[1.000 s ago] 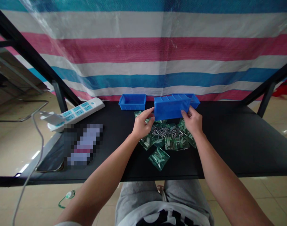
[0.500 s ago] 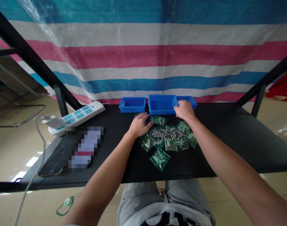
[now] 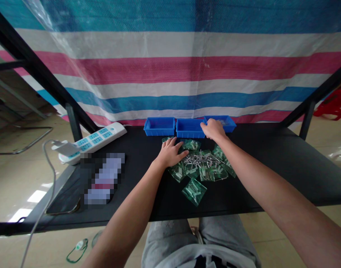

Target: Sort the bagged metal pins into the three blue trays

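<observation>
Three blue plastic bins stand in a row at the back of the black table (image 3: 271, 167): a left bin (image 3: 159, 127), a middle bin (image 3: 189, 128) and a right bin (image 3: 224, 123). My right hand (image 3: 213, 129) rests on the right end of the middle bin, fingers curled over its rim. My left hand (image 3: 170, 152) lies flat and open on the table, touching small green plastic bags (image 3: 194, 190). A heap of loose metal pins (image 3: 199, 159) lies on the bags between my arms.
A white power strip (image 3: 94, 142) with a plugged-in adapter and cable lies at the back left. A pixelated flat object (image 3: 101, 178) lies on the table's left side. Black frame posts rise at both sides, with a striped tarp behind. A red stool (image 3: 334, 104) stands far right.
Both hands held the middle bin tipped above the heap a second ago. It now stands upright in the row; my left hand has dropped flat onto the bags.
</observation>
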A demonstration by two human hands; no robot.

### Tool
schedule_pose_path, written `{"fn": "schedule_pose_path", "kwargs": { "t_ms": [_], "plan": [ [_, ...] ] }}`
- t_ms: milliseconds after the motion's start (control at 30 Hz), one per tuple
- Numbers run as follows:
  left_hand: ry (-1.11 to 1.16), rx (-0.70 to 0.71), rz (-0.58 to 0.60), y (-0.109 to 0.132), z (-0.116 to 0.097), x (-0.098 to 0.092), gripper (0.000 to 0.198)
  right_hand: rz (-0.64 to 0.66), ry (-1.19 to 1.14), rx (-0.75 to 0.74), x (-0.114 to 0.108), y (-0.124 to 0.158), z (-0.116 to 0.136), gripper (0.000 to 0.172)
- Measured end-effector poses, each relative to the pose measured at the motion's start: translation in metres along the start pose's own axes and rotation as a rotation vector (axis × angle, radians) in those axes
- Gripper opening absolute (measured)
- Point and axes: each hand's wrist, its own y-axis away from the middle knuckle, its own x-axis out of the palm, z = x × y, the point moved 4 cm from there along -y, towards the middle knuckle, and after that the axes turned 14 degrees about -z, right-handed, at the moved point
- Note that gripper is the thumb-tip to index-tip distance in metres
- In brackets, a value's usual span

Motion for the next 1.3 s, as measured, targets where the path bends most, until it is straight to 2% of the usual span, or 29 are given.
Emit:
{"fn": "schedule_pose_path", "kwargs": {
  "t_ms": [67,133,233,333,500,700,767,833,900,967,1033,1133,1233,1300],
  "plan": [
    [0.002,0.009,-0.002,0.0,0.0,0.0,0.063,-0.052,0.059,0.022,-0.003,0.006,-0.002,0.056],
    [0.001,0.009,-0.003,-0.001,-0.001,0.0,0.064,-0.065,0.105,-0.031,-0.006,0.013,0.0,0.06],
    [-0.001,-0.001,-0.008,-0.001,-0.001,0.002,0.063,-0.075,0.136,-0.142,-0.005,0.019,0.004,0.056],
    [-0.001,0.002,-0.006,-0.001,-0.002,0.003,0.063,-0.084,0.149,-0.175,0.003,0.018,0.005,0.052],
    [0.024,0.016,-0.013,-0.002,-0.001,0.004,0.061,-0.098,0.155,-0.193,0.018,0.013,0.005,0.054],
    [0.073,0.028,-0.04,-0.004,0.0,0.005,0.053,-0.094,0.105,-0.178,0.022,0.017,0.003,0.053],
    [0.11,0.039,-0.069,-0.005,-0.001,0.004,0.05,-0.085,0.107,-0.17,0.022,0.018,0.003,0.053],
    [0.138,0.036,-0.148,-0.007,-0.001,-0.001,0.046,-0.075,0.121,-0.158,0.023,0.017,0.003,0.053],
    [0.123,-0.024,-0.281,-0.009,0.004,-0.009,0.044,-0.068,0.126,-0.156,0.023,0.016,0.003,0.053],
    [0.069,-0.146,-0.413,-0.01,0.013,-0.018,0.046,-0.07,0.115,-0.165,0.024,0.016,0.003,0.053],
    [0.018,-0.28,-0.483,-0.01,0.025,-0.023,0.054,-0.077,0.095,-0.178,0.026,0.017,0.003,0.052],
    [-0.014,-0.402,-0.445,-0.01,0.039,-0.023,0.066,-0.085,0.068,-0.189,0.026,0.018,0.003,0.051],
    [-0.012,-0.426,-0.354,-0.011,0.045,-0.018,0.07,-0.1,0.044,-0.187,0.023,0.021,0.001,0.056],
    [-0.011,-0.429,-0.343,-0.012,0.045,-0.016,0.07,-0.119,0.02,-0.175,0.019,0.024,-0.006,0.06]
  ]
}}
